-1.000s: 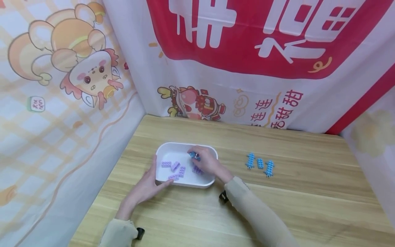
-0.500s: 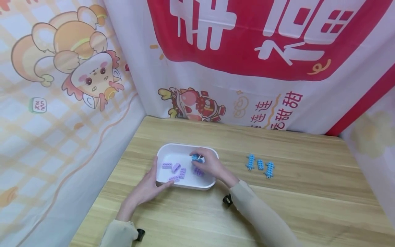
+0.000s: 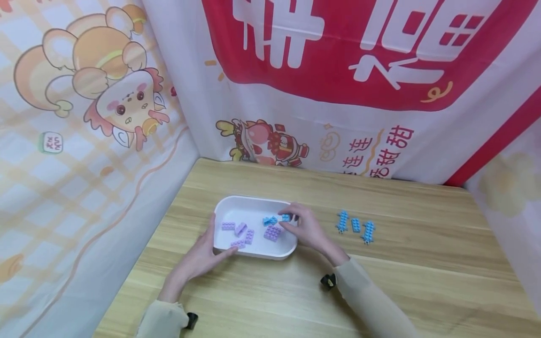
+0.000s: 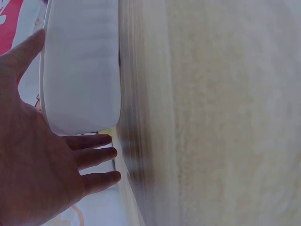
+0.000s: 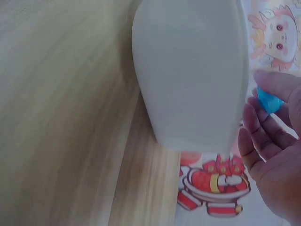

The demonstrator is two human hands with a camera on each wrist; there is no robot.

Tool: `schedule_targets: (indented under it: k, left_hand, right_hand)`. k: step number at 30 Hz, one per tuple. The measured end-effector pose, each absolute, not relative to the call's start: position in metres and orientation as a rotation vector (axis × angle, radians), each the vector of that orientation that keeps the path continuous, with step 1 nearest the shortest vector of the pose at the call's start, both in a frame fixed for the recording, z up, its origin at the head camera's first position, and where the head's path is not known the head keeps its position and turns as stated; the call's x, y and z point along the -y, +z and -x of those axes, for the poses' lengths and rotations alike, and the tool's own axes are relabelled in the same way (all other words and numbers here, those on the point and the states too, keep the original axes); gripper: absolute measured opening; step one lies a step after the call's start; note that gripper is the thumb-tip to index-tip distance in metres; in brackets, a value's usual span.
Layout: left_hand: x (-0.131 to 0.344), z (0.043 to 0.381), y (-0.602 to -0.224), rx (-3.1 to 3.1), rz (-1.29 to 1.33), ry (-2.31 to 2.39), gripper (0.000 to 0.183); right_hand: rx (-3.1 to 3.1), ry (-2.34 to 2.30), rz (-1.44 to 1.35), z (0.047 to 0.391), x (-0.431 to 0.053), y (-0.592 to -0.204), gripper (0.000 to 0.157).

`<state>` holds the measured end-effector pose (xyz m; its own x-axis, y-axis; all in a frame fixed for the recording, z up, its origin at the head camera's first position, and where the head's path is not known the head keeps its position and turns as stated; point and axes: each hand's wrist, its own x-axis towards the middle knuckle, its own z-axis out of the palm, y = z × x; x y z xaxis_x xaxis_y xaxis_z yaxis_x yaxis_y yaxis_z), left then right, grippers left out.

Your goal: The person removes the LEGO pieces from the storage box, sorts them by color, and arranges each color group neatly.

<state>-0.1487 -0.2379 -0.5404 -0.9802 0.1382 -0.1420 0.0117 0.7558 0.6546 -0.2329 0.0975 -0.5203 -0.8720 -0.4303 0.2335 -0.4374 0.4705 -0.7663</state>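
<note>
My left hand (image 3: 202, 256) rests against the left end of a white tray (image 3: 243, 200), its fingers straight and spread along the wall. In the left wrist view the thumb meets the tray's rim and the other fingers extend past its corner. My right hand (image 3: 307, 227) is at the tray's right end, pinching a small blue toy brick (image 5: 269, 100) between thumb and fingers, close to the rim. Another blue brick piece (image 3: 269, 220) lies inside the tray, beside a wide purple brick (image 3: 272, 233). Several smaller purple bricks (image 3: 228, 226) lie in its left half.
On the wooden table (image 3: 270, 295), right of the tray, lie two long blue pieces with side pegs (image 3: 343, 221) and a short blue brick (image 3: 356, 225) between them. Printed cloth (image 3: 262, 103) hangs behind the table and along its left side.
My right hand has moved right from inside the tray to its right end with a blue brick. The other blue piece now shows in the tray. My left hand stays put.
</note>
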Motion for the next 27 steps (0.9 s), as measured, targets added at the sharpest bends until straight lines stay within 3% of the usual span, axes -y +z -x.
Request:
schedule_targets:
  k: [10,20,27]
  left_hand:
    - [0.239,0.148,-0.539,-2.772,-0.123,1.038,0.134]
    - [0.239,0.147,-0.539,-2.779,-0.132,1.045,0.134]
    - [0.238,0.148,-0.539,-2.776,-0.132,1.047,0.134]
  right_hand:
    - [2.639,1.423,-0.599,0.231,-0.138,-0.529,0.034]
    - [2.624,1.425,-0.489,0.223,-0.173,-0.537,0.03]
    - [2.56,1.335,-0.509,0.216,-0.199,-0.551,0.033]
